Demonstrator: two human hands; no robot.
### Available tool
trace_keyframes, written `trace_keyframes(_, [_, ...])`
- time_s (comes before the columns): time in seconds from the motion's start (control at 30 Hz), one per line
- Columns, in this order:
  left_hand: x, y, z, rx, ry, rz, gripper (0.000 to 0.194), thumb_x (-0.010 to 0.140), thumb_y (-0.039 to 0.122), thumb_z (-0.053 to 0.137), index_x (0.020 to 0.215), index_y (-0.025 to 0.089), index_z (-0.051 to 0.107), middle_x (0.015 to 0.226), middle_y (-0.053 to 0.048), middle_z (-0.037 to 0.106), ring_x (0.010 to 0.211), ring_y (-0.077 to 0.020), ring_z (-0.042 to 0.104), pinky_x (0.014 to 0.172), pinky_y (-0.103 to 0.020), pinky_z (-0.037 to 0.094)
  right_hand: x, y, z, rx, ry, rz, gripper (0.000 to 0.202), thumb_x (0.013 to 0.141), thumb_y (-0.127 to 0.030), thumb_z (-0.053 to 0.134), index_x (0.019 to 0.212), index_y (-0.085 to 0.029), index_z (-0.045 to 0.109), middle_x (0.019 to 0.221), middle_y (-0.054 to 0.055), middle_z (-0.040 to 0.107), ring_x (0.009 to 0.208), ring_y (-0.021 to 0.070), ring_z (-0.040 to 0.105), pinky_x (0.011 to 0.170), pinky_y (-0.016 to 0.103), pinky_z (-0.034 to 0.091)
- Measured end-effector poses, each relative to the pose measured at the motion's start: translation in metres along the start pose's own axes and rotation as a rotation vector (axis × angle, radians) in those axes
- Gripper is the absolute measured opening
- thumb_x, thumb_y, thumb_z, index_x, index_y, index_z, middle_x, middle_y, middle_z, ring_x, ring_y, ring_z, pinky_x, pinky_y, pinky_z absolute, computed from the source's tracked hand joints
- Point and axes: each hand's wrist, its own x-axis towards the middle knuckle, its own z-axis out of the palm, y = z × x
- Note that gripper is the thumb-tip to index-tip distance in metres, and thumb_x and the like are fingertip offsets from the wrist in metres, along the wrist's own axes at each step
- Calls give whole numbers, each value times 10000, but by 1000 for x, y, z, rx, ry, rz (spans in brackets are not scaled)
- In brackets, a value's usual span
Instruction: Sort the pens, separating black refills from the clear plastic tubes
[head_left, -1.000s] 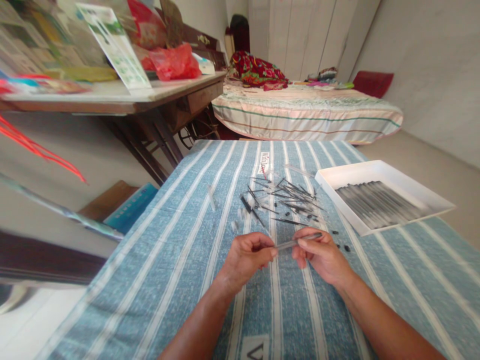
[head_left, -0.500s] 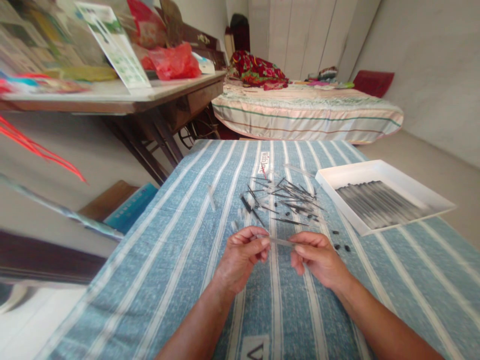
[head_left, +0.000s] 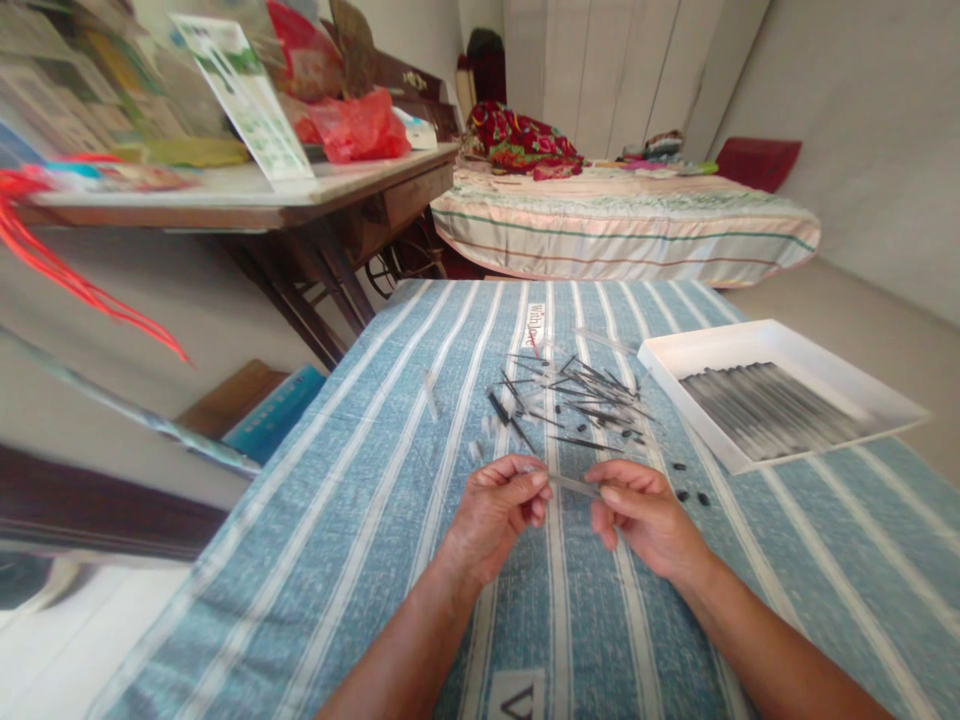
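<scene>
Between my hands, just above the striped tablecloth, is a slim translucent pen barrel. My left hand pinches its left end between thumb and forefinger. At the other end, the thumb and fingertips of my right hand close on it. Just beyond lies a loose pile of thin black pen refills, mixed with small clear parts. Several small black plugs are scattered to the right of my right hand. My fingers hide both ends of the barrel.
A white shallow box holding a row of dark-filled pens stands at the right. Blue-and-white striped cloth covers the table. A wooden desk with a red plastic bag is at the left; a bed stands behind.
The whole view has shifted slightly, so everything appears a little further right. Both hands keep their hold on the barrel, which now slants slightly more downward to the right.
</scene>
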Motion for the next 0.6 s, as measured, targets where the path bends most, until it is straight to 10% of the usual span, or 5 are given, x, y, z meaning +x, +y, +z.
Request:
trace_keyframes(0.47, [2,2,-3,269,-38,-41,205,645,296,682,722,117,619,575,-14,602,431,-69,488,437,-194,362,0,-1,1,35,37,-42,159,718,-250,641,841,-150,659,661,66,686,464,142,587,428,244,440])
trace_keyframes(0.6, [11,13,-23,546,247,199,201,671,326,623,728,134,616,559,-1,587,437,-85,468,431,-203,343,1,-2,-2,51,94,-58,171,716,-269,646,833,-146,662,663,65,690,451,135,581,412,237,435])
